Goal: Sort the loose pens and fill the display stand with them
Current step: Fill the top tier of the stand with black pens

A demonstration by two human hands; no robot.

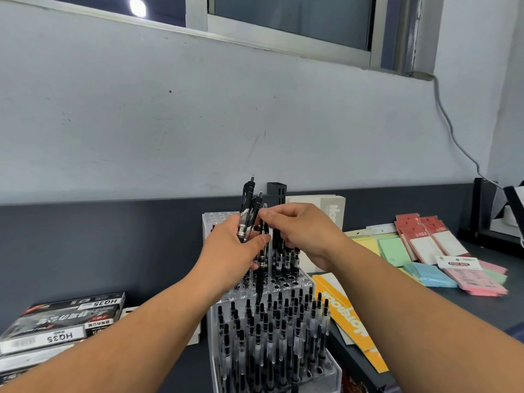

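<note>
Nearest the camera, the clear acrylic stepped display stand (305, 279) sits on the dark grey worktop (467, 313). Its lower steps are already packed with upright black-capped pens (266, 330), while the step above them shows a row of empty holes. Over those holes hangs a single black retractable pen (259, 279), tip down and roughly upright, not yet seated. The right hand (303, 234) pinches it near the top between thumb and forefinger, wrist bent inward. The left hand (235, 251), close against the right, is wrapped round a bunch of spare black pens (246, 214) that stick up past its fingers (its thumb may be steadying the single pen too, though that is hard to tell). The step in hand looks like slotting this pen. It would go best kept vertical, its tip aimed at one free hole and lowered straight, clear of the neighbouring caps. Further back, a partly filled row of black pens stands on the top step, with pastel sticky-note packs (433, 275) off to the right.
</note>
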